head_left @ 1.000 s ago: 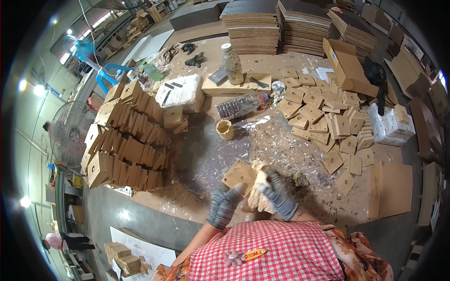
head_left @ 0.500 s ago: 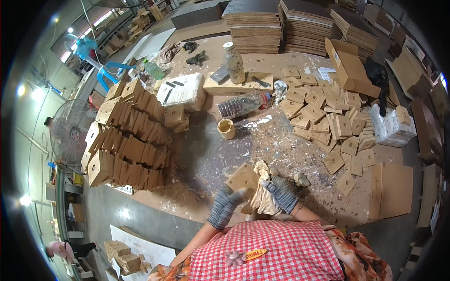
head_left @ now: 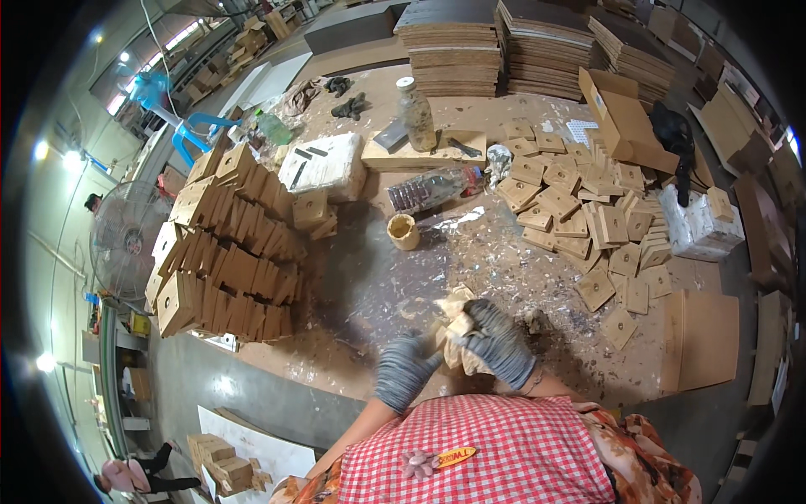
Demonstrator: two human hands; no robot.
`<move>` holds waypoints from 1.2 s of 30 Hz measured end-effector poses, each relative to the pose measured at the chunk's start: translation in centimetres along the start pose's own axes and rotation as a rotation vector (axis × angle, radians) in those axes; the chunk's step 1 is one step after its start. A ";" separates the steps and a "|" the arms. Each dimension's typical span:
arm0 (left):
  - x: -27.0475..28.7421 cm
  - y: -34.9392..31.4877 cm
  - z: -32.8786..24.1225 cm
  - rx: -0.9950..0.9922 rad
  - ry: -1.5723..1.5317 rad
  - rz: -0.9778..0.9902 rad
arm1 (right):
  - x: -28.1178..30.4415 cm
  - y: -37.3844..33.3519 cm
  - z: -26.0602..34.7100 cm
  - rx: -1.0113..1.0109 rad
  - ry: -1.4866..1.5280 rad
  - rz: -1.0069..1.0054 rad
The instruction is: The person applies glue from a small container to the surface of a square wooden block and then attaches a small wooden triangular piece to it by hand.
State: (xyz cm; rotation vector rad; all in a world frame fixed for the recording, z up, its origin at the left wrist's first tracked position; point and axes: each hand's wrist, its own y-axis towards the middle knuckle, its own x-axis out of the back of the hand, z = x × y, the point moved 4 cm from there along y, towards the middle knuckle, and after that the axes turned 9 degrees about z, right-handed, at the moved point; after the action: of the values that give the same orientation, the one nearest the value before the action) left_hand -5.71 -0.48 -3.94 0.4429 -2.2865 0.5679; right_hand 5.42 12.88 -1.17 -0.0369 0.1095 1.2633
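Observation:
Both my hands wear grey striped knit gloves and meet over the table's near edge. My left hand (head_left: 405,370) holds a small wooden block (head_left: 440,334) by its edge; the block is blurred and mostly covered by fingers and cloth. A crumpled cream cloth (head_left: 457,301) is bunched in my right hand (head_left: 501,344), pressed against the block, with its folds hanging below. Beyond the hands stands a small tan cup (head_left: 404,232). Behind it a clear plastic bottle (head_left: 432,189) lies on its side.
Wooden blocks with holes stand in stacked rows (head_left: 231,252) at left. More lie in a loose heap (head_left: 571,202) at right, beside an open cardboard box (head_left: 617,122). A cloudy jar (head_left: 417,118) stands on a board. Left of the table is a large fan (head_left: 130,239).
The wooden block has turned from face-up to nearly edge-on between my hands. My right hand has moved slightly left and over it with the cloth.

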 end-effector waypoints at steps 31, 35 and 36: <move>0.1 -0.4 1.4 0.090 -1.063 0.182 | 3.0 -2.2 -7.3 -0.262 -0.039 0.003; -1.2 0.0 3.4 0.162 -1.081 0.171 | 2.9 -2.1 -6.3 -0.254 -0.070 -0.063; -1.3 0.1 3.6 0.159 -1.093 0.149 | 2.9 -2.2 -6.5 -0.228 -0.059 -0.102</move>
State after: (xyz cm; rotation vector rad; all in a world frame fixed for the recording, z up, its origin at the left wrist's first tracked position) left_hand -6.89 -2.02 -7.22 0.8033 -3.3432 0.6803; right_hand 7.96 14.35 -8.01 -0.1998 -0.0866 1.1690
